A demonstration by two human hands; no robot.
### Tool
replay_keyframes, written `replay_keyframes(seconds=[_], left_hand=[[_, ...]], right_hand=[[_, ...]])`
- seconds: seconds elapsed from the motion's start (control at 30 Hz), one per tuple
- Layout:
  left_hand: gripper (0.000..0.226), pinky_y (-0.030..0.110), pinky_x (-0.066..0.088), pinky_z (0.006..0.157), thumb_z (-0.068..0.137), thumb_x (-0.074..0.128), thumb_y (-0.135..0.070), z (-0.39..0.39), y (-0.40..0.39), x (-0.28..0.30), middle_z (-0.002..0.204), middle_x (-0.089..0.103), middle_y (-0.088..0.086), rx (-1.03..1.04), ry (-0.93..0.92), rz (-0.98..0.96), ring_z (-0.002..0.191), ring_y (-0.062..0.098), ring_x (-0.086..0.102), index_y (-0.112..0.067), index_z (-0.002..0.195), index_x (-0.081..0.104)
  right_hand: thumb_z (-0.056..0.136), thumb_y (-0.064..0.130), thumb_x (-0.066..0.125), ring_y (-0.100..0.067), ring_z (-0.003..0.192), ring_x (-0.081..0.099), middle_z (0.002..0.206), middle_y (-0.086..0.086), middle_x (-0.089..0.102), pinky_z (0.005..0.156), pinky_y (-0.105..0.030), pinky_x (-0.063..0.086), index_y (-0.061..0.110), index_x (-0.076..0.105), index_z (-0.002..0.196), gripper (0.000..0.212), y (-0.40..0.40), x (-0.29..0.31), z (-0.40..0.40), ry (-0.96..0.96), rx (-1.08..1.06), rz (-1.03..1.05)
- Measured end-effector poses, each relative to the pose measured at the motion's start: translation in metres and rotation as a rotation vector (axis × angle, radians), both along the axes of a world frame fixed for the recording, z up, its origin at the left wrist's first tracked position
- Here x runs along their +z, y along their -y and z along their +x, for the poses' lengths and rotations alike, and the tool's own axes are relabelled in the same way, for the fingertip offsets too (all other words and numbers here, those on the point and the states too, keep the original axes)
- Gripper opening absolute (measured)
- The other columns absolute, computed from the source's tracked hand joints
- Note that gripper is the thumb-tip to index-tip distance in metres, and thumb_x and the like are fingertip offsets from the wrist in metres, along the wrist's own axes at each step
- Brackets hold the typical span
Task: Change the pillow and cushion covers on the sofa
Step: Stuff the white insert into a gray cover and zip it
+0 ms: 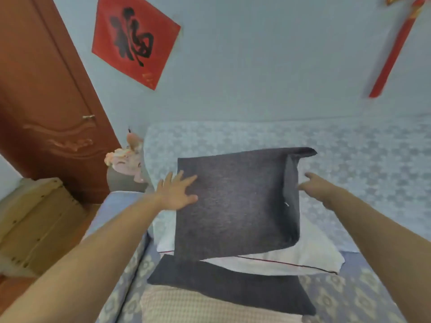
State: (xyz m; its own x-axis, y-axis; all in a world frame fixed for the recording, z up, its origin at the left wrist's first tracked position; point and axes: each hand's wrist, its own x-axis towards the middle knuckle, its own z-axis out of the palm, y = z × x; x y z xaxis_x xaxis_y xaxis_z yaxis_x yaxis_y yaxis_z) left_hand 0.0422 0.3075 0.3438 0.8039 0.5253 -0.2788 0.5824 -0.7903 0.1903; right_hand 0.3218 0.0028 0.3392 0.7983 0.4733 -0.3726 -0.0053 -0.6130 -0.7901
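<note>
A dark grey cushion [235, 203] stands tilted against the sofa back [349, 155], resting on a white pillow [291, 259] with a dark red piping line. My left hand [177, 192] lies flat with spread fingers on the cushion's left edge. At the cushion's right edge is my right hand [314, 185], its fingers partly hidden behind the cushion's side. A second dark grey cover or cushion [228, 287] lies flat on the seat in front. Below it is a beige checked pillow [198, 306].
The sofa seat [363, 294] has a blue floral cover. To the left stand a brown door [46, 101], a wooden crate [35, 220] and a pink bundle [126, 157] on the sofa arm. A red paper sign [133, 38] hangs on the wall.
</note>
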Motion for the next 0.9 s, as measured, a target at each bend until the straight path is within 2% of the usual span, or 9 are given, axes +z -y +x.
replay_keyframes(seconds=[0.1, 0.2, 0.3, 0.43, 0.5, 0.6, 0.7, 0.77, 0.9], left_hand=[[0.087, 0.057, 0.009, 0.124, 0.092, 0.050, -0.071, -0.031, 0.025, -0.092, 0.170, -0.012, 0.001, -0.112, -0.216, -0.125, 0.155, 0.034, -0.008, -0.047, 0.158, 0.000], [0.091, 0.052, 0.010, 0.125, 0.092, 0.056, -0.065, -0.061, 0.046, -0.145, 0.167, -0.022, 0.000, -0.111, -0.260, -0.112, 0.155, 0.032, -0.012, -0.044, 0.159, -0.001], [0.081, 0.051, 0.005, 0.125, 0.097, 0.055, -0.053, -0.070, 0.062, -0.167, 0.167, -0.024, 0.001, -0.061, -0.141, -0.043, 0.154, 0.033, -0.015, -0.043, 0.160, 0.004], [0.060, 0.049, 0.001, 0.126, 0.102, 0.048, -0.042, -0.056, 0.069, -0.160, 0.169, -0.009, 0.003, 0.020, 0.007, -0.047, 0.155, 0.033, -0.010, -0.041, 0.157, 0.024], [0.051, 0.047, 0.003, 0.126, 0.103, 0.047, -0.040, -0.047, 0.070, -0.153, 0.170, 0.002, 0.003, 0.075, 0.076, -0.075, 0.155, 0.032, -0.004, -0.040, 0.153, 0.036], [0.045, 0.044, 0.012, 0.126, 0.102, 0.049, -0.041, -0.040, 0.068, -0.149, 0.168, 0.013, -0.001, 0.172, 0.139, -0.195, 0.154, 0.028, 0.006, -0.041, 0.147, 0.045], [0.044, 0.042, 0.017, 0.125, 0.101, 0.051, -0.040, -0.047, 0.063, -0.153, 0.168, 0.015, -0.003, 0.201, 0.113, -0.247, 0.153, 0.025, 0.011, -0.040, 0.145, 0.049], [0.044, 0.041, 0.017, 0.125, 0.101, 0.052, -0.040, -0.057, 0.059, -0.156, 0.168, 0.013, -0.003, 0.174, 0.060, -0.248, 0.154, 0.024, 0.011, -0.039, 0.144, 0.050], [0.034, 0.031, 0.025, 0.121, 0.101, 0.056, -0.027, -0.068, 0.058, -0.148, 0.163, 0.029, 0.001, 0.341, 0.227, -0.435, 0.147, 0.018, 0.031, -0.029, 0.135, 0.060]], right_hand=[[0.091, 0.018, 0.064, -0.032, 0.114, 0.058, 0.133, -0.013, 0.055, 0.096, -0.043, 0.052, 0.010, 0.043, 0.142, 0.056, 0.002, -0.090, -0.044, -0.049, 0.107, -0.248], [0.088, 0.021, 0.066, -0.032, 0.109, 0.058, 0.137, -0.018, 0.047, 0.085, -0.041, 0.055, 0.011, 0.033, 0.150, 0.071, 0.009, -0.142, -0.066, -0.059, 0.046, -0.320], [0.092, 0.021, 0.064, -0.035, 0.119, 0.051, 0.150, -0.020, 0.030, 0.085, -0.036, 0.049, 0.014, 0.019, 0.157, 0.080, 0.017, -0.157, -0.067, 0.134, -0.011, -0.355], [0.095, 0.037, 0.061, -0.032, 0.096, 0.057, 0.132, -0.013, 0.037, 0.080, -0.040, 0.051, 0.022, 0.030, 0.151, 0.065, 0.029, -0.156, -0.044, 0.386, 0.059, -0.517], [0.095, 0.041, 0.059, -0.031, 0.107, 0.055, 0.136, -0.010, 0.036, 0.081, -0.039, 0.049, 0.023, 0.029, 0.150, 0.065, 0.026, -0.151, -0.037, 0.621, 0.194, -0.682], [0.096, 0.032, 0.057, -0.030, 0.129, 0.041, 0.152, -0.007, 0.030, 0.095, -0.039, 0.047, 0.025, 0.008, 0.159, 0.080, 0.004, -0.155, -0.026, 0.903, 0.455, -0.708], [0.099, 0.016, 0.049, -0.028, 0.123, 0.048, 0.147, -0.006, 0.039, 0.093, -0.037, 0.048, 0.027, -0.008, 0.159, 0.084, -0.021, -0.155, -0.024, 0.814, 0.566, -0.685], [0.098, 0.013, 0.046, -0.028, 0.120, 0.053, 0.144, -0.007, 0.046, 0.093, -0.037, 0.049, 0.025, -0.001, 0.159, 0.078, -0.024, -0.151, -0.021, 0.702, 0.613, -0.763], [0.093, 0.010, 0.050, -0.034, 0.123, 0.054, 0.145, -0.011, 0.050, 0.103, -0.042, 0.045, 0.025, 0.019, 0.158, 0.074, -0.008, -0.114, -0.006, 0.528, 0.257, -0.438]])
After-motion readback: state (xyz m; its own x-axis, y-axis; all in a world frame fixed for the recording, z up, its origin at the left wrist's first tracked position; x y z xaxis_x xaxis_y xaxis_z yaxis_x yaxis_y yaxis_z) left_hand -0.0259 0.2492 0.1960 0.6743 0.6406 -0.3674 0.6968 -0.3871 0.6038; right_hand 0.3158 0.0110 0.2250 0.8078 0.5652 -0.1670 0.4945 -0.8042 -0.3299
